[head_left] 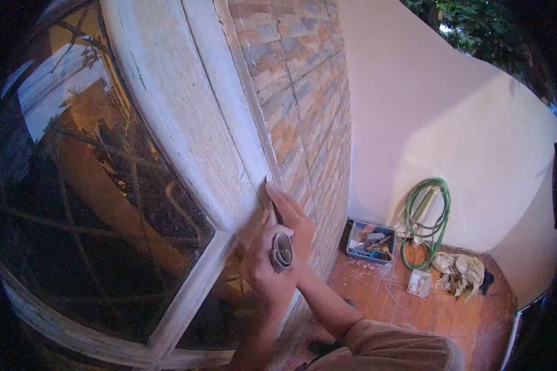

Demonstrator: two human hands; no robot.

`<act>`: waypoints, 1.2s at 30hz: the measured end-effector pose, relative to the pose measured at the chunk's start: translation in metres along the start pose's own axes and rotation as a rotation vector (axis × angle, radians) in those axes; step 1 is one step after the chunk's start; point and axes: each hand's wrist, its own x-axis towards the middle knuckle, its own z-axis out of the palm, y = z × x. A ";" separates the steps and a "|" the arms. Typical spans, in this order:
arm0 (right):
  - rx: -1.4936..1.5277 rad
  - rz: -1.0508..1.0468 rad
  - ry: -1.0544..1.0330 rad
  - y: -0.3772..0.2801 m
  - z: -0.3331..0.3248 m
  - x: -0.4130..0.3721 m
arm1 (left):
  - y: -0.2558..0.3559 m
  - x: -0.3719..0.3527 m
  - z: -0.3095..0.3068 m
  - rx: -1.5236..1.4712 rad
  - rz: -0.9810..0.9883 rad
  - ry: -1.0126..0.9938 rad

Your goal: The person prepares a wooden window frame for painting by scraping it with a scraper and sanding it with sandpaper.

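Note:
My right hand (296,224) is closed around a thin pointed blade tool (275,201), with its fingers stretched along the blade. The tip rests at the groove near the outer edge of the white-painted wooden window frame (185,99), whose paint is worn. Pressed against it from the left and below, my left hand (267,267) is closed too, its fingers partly hidden. A round dark-faced piece with a metal rim (283,251) shows between the hands. Most of the tool's handle is covered by my fingers.
Left of the frame is a dark glass pane (99,204). Stone-patterned cladding (309,117) runs along its right side. On the tiled floor (377,297) stand a blue tool bin (351,247), a white container (419,283) and a crumpled cloth (461,272). A green hose (444,216) hangs on the wall.

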 end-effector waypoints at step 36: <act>-0.014 0.007 0.019 0.008 0.017 -0.032 | -0.006 -0.001 -0.015 0.259 -0.059 0.026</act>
